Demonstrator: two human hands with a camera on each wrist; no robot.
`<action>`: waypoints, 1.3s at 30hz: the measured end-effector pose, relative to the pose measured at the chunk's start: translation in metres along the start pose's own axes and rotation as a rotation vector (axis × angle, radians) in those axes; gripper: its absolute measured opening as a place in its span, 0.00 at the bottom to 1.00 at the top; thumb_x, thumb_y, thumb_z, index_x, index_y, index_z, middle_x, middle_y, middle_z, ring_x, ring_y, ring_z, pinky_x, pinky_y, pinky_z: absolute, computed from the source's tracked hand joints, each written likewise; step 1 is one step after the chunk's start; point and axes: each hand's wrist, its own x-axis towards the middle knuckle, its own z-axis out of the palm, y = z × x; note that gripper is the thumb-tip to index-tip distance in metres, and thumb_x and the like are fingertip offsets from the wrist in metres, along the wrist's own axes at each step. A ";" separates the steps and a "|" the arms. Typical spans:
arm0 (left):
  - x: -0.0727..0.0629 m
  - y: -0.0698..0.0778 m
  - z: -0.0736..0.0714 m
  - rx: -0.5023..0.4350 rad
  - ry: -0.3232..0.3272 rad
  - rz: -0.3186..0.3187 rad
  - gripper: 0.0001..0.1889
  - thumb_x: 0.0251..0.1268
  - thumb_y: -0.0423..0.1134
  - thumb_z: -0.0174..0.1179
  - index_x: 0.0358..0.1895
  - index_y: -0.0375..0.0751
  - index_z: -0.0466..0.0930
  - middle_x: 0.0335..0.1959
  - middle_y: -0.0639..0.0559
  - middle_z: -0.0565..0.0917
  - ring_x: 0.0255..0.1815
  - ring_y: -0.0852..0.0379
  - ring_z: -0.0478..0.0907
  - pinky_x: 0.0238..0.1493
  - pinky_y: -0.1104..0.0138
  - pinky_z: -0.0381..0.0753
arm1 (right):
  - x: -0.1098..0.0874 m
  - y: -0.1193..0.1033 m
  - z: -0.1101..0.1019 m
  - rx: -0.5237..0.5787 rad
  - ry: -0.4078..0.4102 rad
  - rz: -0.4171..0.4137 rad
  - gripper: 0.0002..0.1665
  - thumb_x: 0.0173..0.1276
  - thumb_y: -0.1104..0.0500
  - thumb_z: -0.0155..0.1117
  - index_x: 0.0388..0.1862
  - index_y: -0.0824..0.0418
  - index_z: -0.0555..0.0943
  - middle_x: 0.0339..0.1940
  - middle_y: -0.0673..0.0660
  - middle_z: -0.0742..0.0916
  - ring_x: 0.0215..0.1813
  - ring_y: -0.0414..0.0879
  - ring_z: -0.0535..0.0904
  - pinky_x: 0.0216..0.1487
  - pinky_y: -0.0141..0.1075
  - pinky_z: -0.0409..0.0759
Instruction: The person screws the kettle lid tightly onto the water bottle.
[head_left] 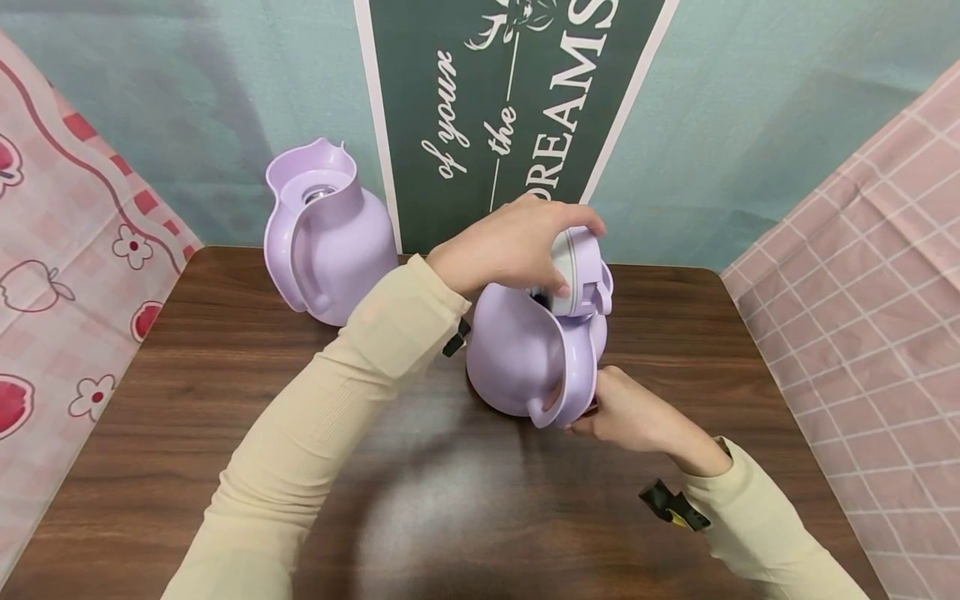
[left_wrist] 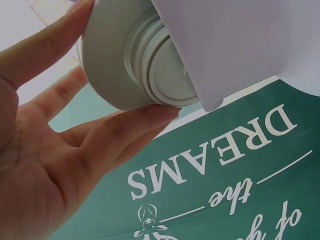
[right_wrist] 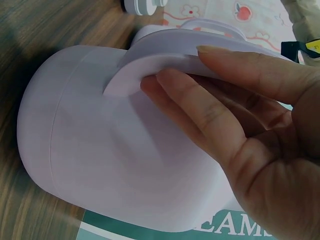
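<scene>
Dark green banner (head_left: 408, 100) on the far side, white edges, white print turned sideways: "of your", "the", "DREAMS", plus thin lines and an antlered deer head at the top, cut off in the head view; left wrist view shows the same text upside down. Desk (head_left: 450, 517): dark brown wood grain, pale glare near the middle. Blue-green cloth (head_left: 750, 100) hangs behind; left side a pink-and-white curtain (head_left: 82, 333) with apples, flowers and red trim; right side a pink cloth (head_left: 855, 317) with a white grid. Lilac jug (head_left: 513, 358) stands on the desk right of centre, in front of the banner. Left hand (head_left: 525, 242) pinches a lilac-and-white lid (head_left: 588, 275) between thumb and fingers, tipped on edge at the jug's mouth, ridged plug facing left; cannot tell if lid and rim touch. Right hand (head_left: 637, 412) grips the jug's handle (head_left: 581, 367), thumb on one side, bent fingers on the other. Second lilac jug (head_left: 356, 250) upright at far left, mouth uncovered, shiny ring (head_left: 321, 193) inside. Cream sleeves (head_left: 300, 450), black strap (head_left: 671, 504) at the right wrist.
</scene>
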 end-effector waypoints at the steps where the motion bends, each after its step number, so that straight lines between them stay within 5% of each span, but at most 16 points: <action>1: 0.000 0.000 0.000 -0.001 0.003 -0.003 0.31 0.50 0.38 0.67 0.60 0.57 0.69 0.56 0.62 0.73 0.57 0.53 0.62 0.50 0.66 0.65 | 0.000 0.000 0.000 -0.003 0.002 -0.003 0.12 0.44 0.69 0.70 0.28 0.61 0.77 0.22 0.45 0.78 0.26 0.38 0.70 0.28 0.32 0.71; 14: 0.001 0.000 0.001 0.051 -0.009 0.048 0.33 0.51 0.36 0.65 0.63 0.57 0.67 0.59 0.57 0.71 0.60 0.53 0.62 0.55 0.66 0.62 | -0.001 0.000 -0.002 -0.004 -0.004 0.011 0.12 0.44 0.68 0.70 0.26 0.60 0.77 0.21 0.44 0.78 0.24 0.35 0.69 0.26 0.32 0.71; 21: 0.000 0.005 -0.001 0.054 -0.004 0.024 0.29 0.51 0.35 0.64 0.59 0.57 0.70 0.57 0.58 0.72 0.57 0.53 0.63 0.50 0.66 0.64 | -0.001 0.000 -0.002 0.010 0.001 0.013 0.13 0.44 0.68 0.70 0.28 0.60 0.77 0.23 0.45 0.79 0.26 0.36 0.70 0.28 0.33 0.72; 27: -0.002 0.005 -0.003 0.010 0.011 -0.015 0.27 0.52 0.37 0.65 0.58 0.56 0.70 0.54 0.59 0.74 0.55 0.55 0.63 0.46 0.68 0.66 | -0.001 0.001 0.000 -0.004 0.006 0.023 0.13 0.43 0.69 0.70 0.27 0.60 0.77 0.21 0.45 0.78 0.25 0.36 0.70 0.27 0.32 0.72; 39: -0.005 -0.004 0.003 -0.065 0.071 0.021 0.29 0.49 0.37 0.68 0.56 0.50 0.68 0.50 0.55 0.76 0.50 0.53 0.67 0.47 0.68 0.65 | -0.001 0.002 0.002 0.007 0.010 0.026 0.13 0.42 0.69 0.69 0.27 0.60 0.77 0.20 0.44 0.78 0.24 0.36 0.69 0.26 0.32 0.71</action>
